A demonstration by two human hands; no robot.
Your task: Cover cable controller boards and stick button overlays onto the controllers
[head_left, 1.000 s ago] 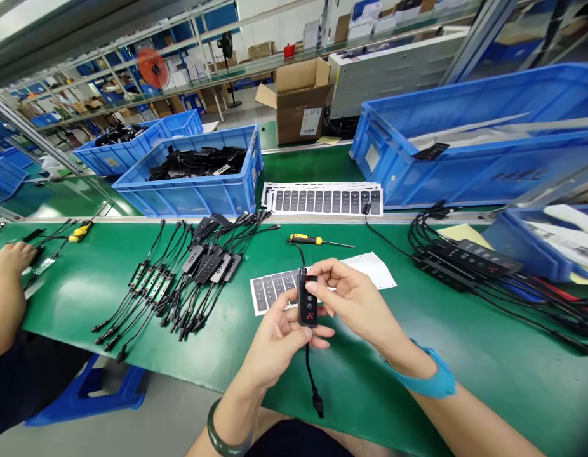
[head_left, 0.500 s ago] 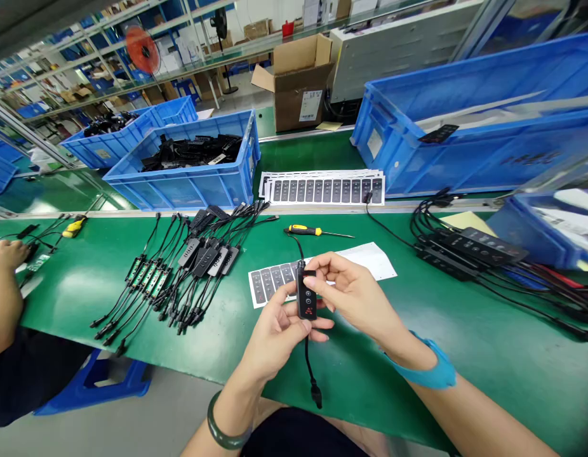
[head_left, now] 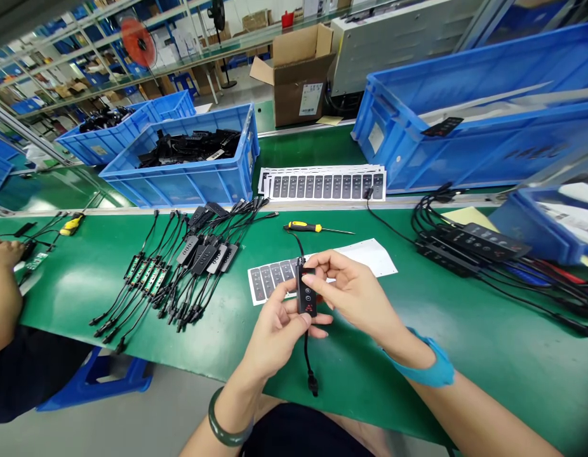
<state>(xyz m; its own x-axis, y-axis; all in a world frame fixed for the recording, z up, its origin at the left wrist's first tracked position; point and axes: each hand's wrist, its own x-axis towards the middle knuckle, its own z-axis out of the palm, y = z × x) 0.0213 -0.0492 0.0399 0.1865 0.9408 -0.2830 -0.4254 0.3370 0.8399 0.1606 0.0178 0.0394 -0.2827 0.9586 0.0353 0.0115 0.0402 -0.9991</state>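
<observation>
A small black inline controller (head_left: 307,301) with plus and minus marks and a red logo is held over the bench, its cables leaving both ends. My left hand (head_left: 279,324) is closed around its lower part, thumb on the front near the logo. At the upper end, my right hand (head_left: 346,285) pinches the controller's face with thumb and fingers; whether a label edge is in that pinch is hidden. Beneath and behind the hands lies a label sheet (head_left: 268,284), dark stickers on its left part and bare backing on its right. A yellow-and-black screwdriver (head_left: 303,226) rests just beyond.
Bare circuit boards (head_left: 148,274) and cabled controller housings (head_left: 206,257) lie left. More label sheets (head_left: 327,186) sit behind. Finished-looking controllers (head_left: 484,241) are piled right. Blue bins (head_left: 180,184) line the back. A co-worker's hand (head_left: 6,254) is at far left.
Both hands keep nearly the same grip on the controller. The free cable end below has swung slightly left and up, and the view has shifted a little.
</observation>
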